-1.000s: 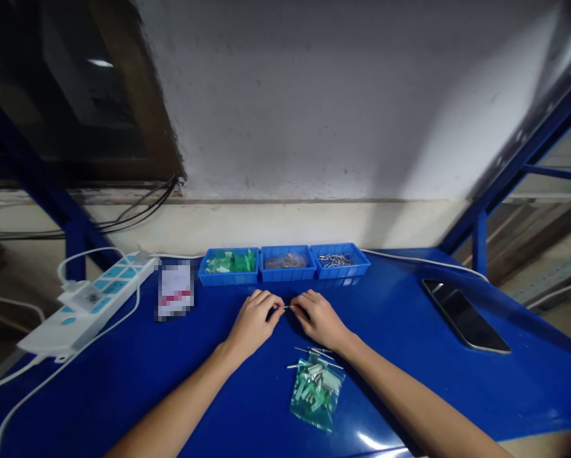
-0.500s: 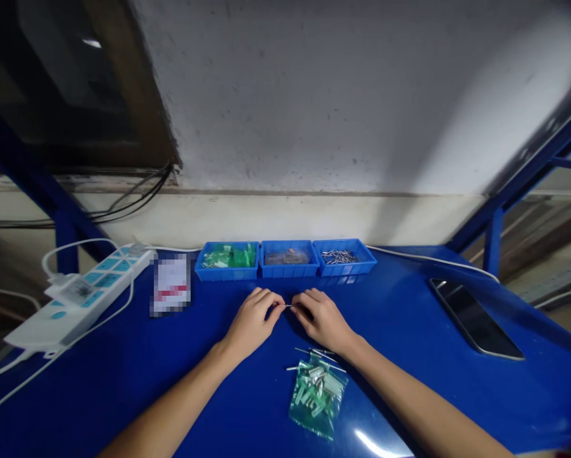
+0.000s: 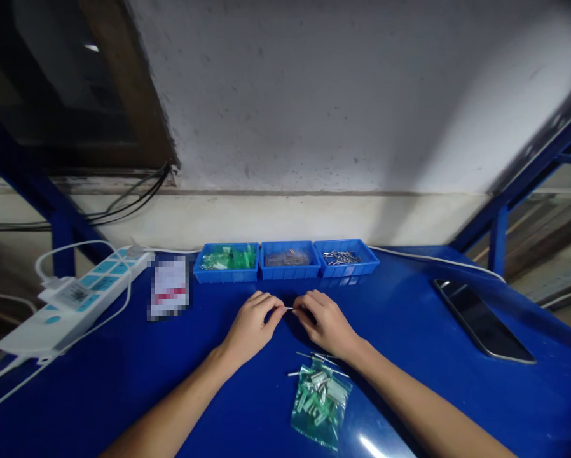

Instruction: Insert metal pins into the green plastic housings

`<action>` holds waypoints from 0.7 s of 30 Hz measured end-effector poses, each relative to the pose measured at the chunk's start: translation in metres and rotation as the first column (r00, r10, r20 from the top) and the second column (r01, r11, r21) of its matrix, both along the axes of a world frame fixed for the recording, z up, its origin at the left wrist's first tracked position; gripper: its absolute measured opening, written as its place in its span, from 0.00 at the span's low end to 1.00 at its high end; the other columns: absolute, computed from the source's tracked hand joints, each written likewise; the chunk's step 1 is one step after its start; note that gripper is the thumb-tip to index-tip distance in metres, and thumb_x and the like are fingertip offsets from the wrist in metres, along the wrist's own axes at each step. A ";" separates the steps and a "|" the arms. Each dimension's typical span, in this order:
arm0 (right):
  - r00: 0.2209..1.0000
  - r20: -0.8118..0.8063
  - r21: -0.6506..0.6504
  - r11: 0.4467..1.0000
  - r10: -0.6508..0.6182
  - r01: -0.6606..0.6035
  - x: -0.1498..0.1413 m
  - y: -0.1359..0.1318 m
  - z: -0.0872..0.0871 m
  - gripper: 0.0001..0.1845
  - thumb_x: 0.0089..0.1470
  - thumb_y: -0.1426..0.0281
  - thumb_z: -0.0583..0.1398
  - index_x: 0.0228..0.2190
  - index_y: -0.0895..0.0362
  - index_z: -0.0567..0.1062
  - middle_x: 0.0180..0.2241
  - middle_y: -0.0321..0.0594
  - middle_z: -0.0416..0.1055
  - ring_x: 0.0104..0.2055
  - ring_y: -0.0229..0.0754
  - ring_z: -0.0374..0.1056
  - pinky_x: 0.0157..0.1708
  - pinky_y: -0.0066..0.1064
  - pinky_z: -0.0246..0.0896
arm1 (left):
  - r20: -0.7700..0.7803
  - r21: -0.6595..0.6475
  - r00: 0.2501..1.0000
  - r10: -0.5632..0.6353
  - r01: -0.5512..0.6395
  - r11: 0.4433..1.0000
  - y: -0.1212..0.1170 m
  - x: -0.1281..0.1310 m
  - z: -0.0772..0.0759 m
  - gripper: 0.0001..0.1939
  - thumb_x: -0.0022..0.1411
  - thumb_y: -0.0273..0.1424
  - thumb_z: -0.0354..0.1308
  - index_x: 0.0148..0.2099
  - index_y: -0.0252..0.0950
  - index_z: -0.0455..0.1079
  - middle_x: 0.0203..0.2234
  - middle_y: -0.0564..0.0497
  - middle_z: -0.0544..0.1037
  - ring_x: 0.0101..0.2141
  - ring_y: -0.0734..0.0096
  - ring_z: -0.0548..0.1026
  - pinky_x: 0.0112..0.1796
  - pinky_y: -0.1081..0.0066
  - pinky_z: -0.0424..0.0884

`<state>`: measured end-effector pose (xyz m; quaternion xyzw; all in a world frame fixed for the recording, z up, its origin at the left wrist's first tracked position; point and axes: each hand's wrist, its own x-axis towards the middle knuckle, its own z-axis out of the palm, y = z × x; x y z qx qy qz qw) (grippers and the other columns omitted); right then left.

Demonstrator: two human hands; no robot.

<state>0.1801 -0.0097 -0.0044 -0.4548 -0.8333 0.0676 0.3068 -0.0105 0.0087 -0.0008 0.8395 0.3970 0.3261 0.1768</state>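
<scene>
My left hand (image 3: 253,324) and my right hand (image 3: 324,323) meet over the blue table (image 3: 123,375), fingers pinched together. Between their fingertips runs a small thin metal part (image 3: 288,308), held at both ends. Just in front of my right wrist lies a green plastic bag (image 3: 320,399) with several small pale cylindrical pieces on it, and a few thin metal pins (image 3: 321,357) lie at its far edge.
Three small blue trays stand in a row at the back: one with green bags (image 3: 227,262), one with brownish parts (image 3: 289,259), one with metal pins (image 3: 345,257). A white power strip (image 3: 70,299) lies left, a small packet (image 3: 168,286) beside it, a dark phone (image 3: 483,320) right.
My hands keep the same pinch on the small part. Only the view has shifted slightly, so things sit a little differently in frame.
</scene>
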 end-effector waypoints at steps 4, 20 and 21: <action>1.000 0.026 0.001 1.000 0.014 -0.014 0.000 0.000 -0.002 0.08 0.61 0.70 0.50 0.33 0.56 0.68 0.30 0.42 0.69 0.33 0.42 0.61 0.34 0.33 0.56 | -0.001 -0.015 1.000 -0.016 0.016 1.000 -0.002 0.000 0.000 0.09 0.65 0.33 0.49 0.37 0.39 0.70 0.31 0.52 0.76 0.34 0.69 0.71 0.39 0.67 0.65; 0.999 0.015 0.008 0.999 0.035 -0.035 -0.002 -0.001 0.002 0.09 0.61 0.71 0.49 0.33 0.56 0.69 0.28 0.41 0.70 0.32 0.42 0.62 0.35 0.33 0.56 | 0.054 -0.064 0.998 0.038 -0.035 0.997 -0.005 -0.002 0.002 0.08 0.62 0.34 0.52 0.45 0.40 0.65 0.30 0.54 0.76 0.33 0.70 0.73 0.38 0.70 0.66; 1.000 0.010 0.002 1.000 0.026 -0.026 -0.002 0.000 0.002 0.10 0.61 0.71 0.49 0.33 0.56 0.69 0.28 0.41 0.69 0.32 0.42 0.62 0.35 0.33 0.56 | 0.061 -0.060 0.997 0.043 -0.039 0.997 -0.005 -0.002 0.001 0.08 0.62 0.33 0.52 0.44 0.40 0.65 0.30 0.54 0.76 0.33 0.70 0.73 0.37 0.70 0.66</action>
